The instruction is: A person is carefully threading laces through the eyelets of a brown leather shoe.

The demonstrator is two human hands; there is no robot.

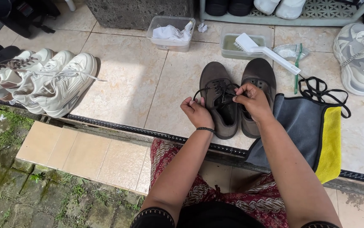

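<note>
patterned red skirt (216, 198) above beige tiled step (118, 71), mossy paving (17, 198)

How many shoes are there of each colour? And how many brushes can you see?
Dark brown shoes: 2, both hands at the left one's laces
White shoes: 3 in the row on the left
Grey shoes: 1 at the right edge
Brushes: 2, a white one and a green toothbrush
Total: 8

Both hands pinch the dark lace (216, 90) of the left brown shoe (220, 101): left hand (197, 113), right hand (254, 100), near the tiled floor's (127, 80) front edge.
</note>
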